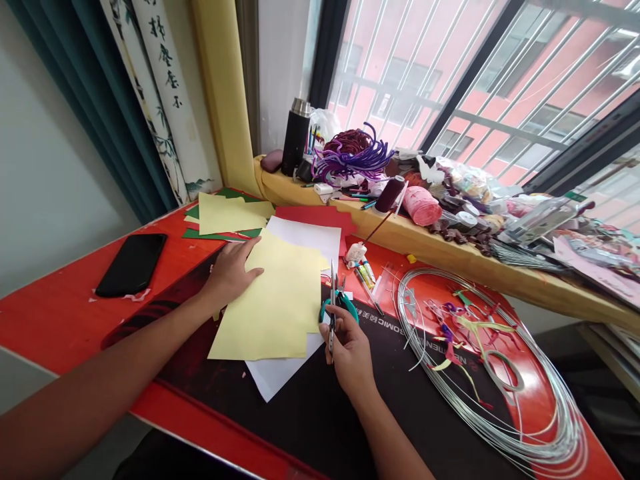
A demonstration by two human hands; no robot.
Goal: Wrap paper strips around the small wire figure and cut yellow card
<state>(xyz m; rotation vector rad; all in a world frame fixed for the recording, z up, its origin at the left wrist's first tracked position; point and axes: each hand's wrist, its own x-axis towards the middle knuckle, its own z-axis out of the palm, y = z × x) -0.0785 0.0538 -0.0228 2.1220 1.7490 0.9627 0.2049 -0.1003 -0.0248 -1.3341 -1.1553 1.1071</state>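
Observation:
A large pale yellow sheet (273, 300) lies over white paper (285, 373) on a black mat (300, 427). My left hand (233, 272) rests at the sheet's upper left edge, thumb and fingers spread. To the right of the sheet, my right hand (346, 343) is closed round a slim metal tool (333, 287) that points away from me; its exact kind is hard to make out. Just behind that hand sits a teal-handled tool (351, 305), partly hidden by the fingers. Red paper (317, 217) shows beyond the white sheet.
A black phone (132, 265) lies at the left, near yellow and green papers (227, 213). A big wire coil (440, 387) surrounds colourful scraps at the right. Glue tubes (367, 272) lie behind the mat. A black thermos (295, 139) and craft supplies crowd the sill.

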